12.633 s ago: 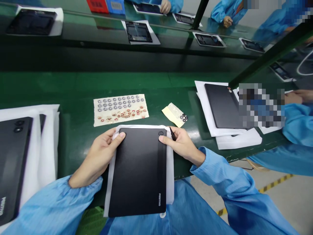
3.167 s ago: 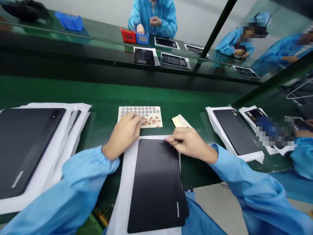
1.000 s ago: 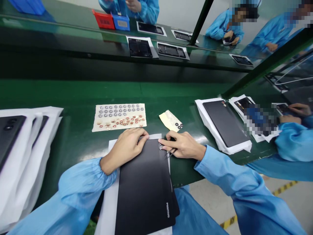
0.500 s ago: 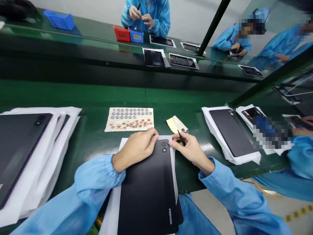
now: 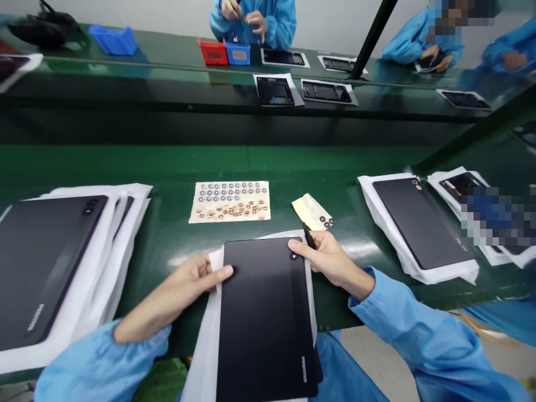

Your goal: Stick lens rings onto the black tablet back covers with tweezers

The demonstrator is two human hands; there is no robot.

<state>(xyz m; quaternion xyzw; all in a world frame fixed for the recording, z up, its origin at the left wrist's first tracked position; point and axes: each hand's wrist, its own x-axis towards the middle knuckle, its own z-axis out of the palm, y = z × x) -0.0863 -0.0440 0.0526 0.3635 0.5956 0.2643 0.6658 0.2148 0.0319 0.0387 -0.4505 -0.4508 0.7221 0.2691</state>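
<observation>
A black tablet (image 5: 263,318) lies face down on a white foam sheet (image 5: 211,335), with a round camera ring (image 5: 293,256) near its top right corner. My right hand (image 5: 330,259) is shut on black tweezers (image 5: 309,237), and its thumb rests beside the ring. My left hand (image 5: 180,290) lies flat across the sheet, fingertips on the tablet's left edge, holding nothing. Just above the tweezers tips is a yellow backing strip (image 5: 312,212) carrying small dark rings. Farther left, a cream sticker sheet (image 5: 229,202) holds rows of grey and red rings.
A stack of black tablets (image 5: 46,268) on white sheets fills the left of the green bench (image 5: 167,162). Another tablet (image 5: 419,223) lies to the right, beside a co-worker's blurred area. Across the way, a co-worker's hands (image 5: 245,14) work behind red and blue bins (image 5: 224,52).
My left hand has slid off the top of the tablet to its left edge. The tablet has shifted slightly right, and my right thumb now covers the upper camera ring.
</observation>
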